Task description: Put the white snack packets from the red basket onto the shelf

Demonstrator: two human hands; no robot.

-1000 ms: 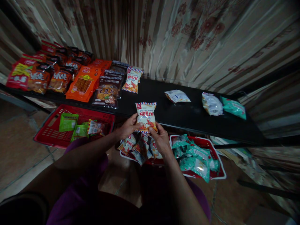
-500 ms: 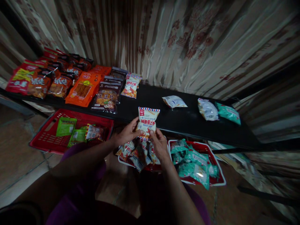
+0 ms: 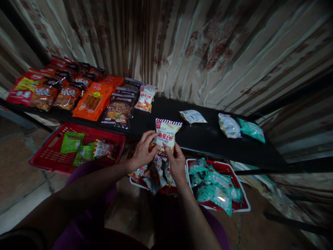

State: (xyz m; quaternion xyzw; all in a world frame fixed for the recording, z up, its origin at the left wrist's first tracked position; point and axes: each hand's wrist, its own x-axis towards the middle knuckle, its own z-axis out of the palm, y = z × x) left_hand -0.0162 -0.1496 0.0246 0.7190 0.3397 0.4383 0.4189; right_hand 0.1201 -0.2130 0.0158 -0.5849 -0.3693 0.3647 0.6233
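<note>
A white snack packet with red and blue striped edges (image 3: 166, 134) is held upright over the front edge of the black shelf (image 3: 208, 139). My left hand (image 3: 142, 151) grips its lower left corner and my right hand (image 3: 176, 162) pinches its lower right corner; both are closed on it. Directly below my hands a red basket (image 3: 137, 180) holds more packets of the same kind. One matching packet (image 3: 145, 98) lies farther back on the shelf.
Rows of red, orange and dark snack bags (image 3: 78, 93) fill the shelf's left end. A white packet (image 3: 192, 116), a clear one (image 3: 229, 125) and a teal one (image 3: 251, 129) lie to the right. A red basket (image 3: 49, 158) sits left, another with teal packets (image 3: 215, 180) right. Curtains hang behind.
The packet in both hands has shifted slightly right and tilted, and my hands sit a little lower in view. The view has shifted slightly.
</note>
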